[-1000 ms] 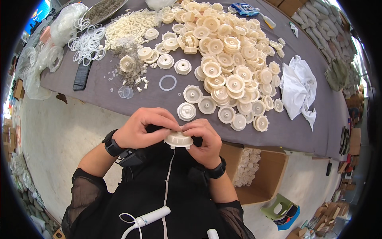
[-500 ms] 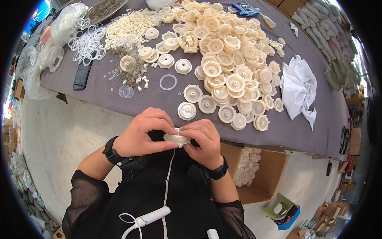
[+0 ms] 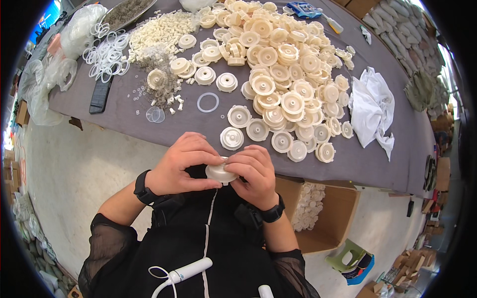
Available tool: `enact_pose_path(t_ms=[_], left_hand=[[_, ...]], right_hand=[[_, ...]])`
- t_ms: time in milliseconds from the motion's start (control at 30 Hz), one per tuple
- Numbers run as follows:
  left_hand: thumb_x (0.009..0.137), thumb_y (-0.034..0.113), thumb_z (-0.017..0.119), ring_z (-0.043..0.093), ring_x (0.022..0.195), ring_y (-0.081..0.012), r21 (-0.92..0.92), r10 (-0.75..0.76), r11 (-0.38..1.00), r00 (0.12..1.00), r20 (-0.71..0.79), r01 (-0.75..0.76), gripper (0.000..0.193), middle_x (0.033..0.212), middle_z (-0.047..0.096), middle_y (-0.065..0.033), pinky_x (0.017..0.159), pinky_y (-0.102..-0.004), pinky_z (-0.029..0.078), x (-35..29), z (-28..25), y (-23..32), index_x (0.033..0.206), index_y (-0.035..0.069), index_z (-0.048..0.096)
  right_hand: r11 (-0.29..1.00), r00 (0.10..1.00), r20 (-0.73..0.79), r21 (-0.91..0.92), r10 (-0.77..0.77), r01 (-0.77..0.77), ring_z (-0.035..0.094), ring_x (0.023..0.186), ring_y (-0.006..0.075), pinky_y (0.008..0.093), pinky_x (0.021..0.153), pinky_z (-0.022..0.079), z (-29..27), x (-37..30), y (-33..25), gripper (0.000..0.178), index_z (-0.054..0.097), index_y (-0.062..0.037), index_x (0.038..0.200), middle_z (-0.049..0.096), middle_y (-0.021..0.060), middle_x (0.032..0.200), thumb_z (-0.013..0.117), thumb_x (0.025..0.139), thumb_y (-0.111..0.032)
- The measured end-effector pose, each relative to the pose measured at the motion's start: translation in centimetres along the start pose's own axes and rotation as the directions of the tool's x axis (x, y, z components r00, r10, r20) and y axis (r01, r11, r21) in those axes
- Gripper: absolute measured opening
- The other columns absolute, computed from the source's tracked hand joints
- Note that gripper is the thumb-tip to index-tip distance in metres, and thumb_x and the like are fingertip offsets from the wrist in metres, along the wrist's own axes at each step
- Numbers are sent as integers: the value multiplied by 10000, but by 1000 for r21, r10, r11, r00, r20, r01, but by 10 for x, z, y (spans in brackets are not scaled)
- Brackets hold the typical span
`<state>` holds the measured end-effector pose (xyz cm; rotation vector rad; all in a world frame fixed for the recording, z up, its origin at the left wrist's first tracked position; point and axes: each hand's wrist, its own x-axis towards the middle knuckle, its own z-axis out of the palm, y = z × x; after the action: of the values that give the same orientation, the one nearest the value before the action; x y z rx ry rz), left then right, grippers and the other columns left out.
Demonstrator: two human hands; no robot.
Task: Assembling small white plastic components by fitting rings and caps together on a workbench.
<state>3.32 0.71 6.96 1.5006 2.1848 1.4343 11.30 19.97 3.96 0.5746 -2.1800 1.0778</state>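
A round cream plastic cap (image 3: 220, 174) is held between both hands in front of my body, just off the table's near edge. My left hand (image 3: 185, 161) grips its left side, thumb low and fingertips on top. My right hand (image 3: 254, 171) pinches the right side, with fingers bent over the upper face. The fingertips hide part of the cap's top, so I cannot tell whether a smaller piece sits there. Closest on the table is a loose cap (image 3: 232, 138). A translucent ring (image 3: 208, 103) lies farther off, left of more caps.
A big heap of cream caps (image 3: 293, 103) covers the table's middle. Left of it lie small white plugs (image 3: 164, 32), translucent rings (image 3: 102, 54) and a black phone (image 3: 100, 95). A white cloth (image 3: 371, 107) rests at right. Below the table stands a cardboard box (image 3: 338, 223) holding white parts.
The cap has tilted slightly between my fingers, showing more of its rounded side. Both hands keep their grip, and the view has shifted a little.
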Motion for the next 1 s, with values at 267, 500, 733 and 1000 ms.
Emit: enact_pose_path(t_ms=[267, 500, 733, 1000], left_hand=[[643, 199, 828, 564, 885, -213, -26, 55, 998, 998, -38, -56, 342, 897, 608, -29, 908, -416, 385, -3, 7, -7, 903, 82, 638], [651, 187, 819, 570, 855, -239, 11, 34, 999, 995, -97, -33, 337, 900, 611, -49, 858, -364, 411, -2, 13, -6, 895, 69, 618], [710, 153, 771, 567, 854, -204, -149, -194, 972, 979, -67, 182, 323, 920, 591, -76, 823, -335, 432, -9, 21, -11, 969, 42, 615], [796, 56, 659, 581, 758, -140, -216, -333, 927, 938, -91, 308, 208, 978, 571, -76, 748, -286, 446, -10, 12, -30, 995, 33, 603]], right_hand=[[1000, 1000, -18, -8, -3, 3, 610, 833, 226, 395, 794, 476, 2, -1, 1, 283, 618, -87, 870, 656, 37, 890, 715, 624, 13], [999, 1000, 11, -38, -16, 17, 596, 841, 236, 396, 791, 477, -4, 0, 2, 306, 607, -81, 864, 647, 43, 893, 708, 599, 34], [979, 984, -32, 111, 175, -170, 555, 760, 275, 367, 701, 458, 15, -10, 5, 341, 549, -63, 906, 576, 92, 872, 673, 604, 35], [722, 653, -310, 324, 691, -611, 469, 726, 98, 238, 660, 420, -16, 9, 48, 289, 525, -6, 989, 540, 27, 851, 695, 811, -158]])
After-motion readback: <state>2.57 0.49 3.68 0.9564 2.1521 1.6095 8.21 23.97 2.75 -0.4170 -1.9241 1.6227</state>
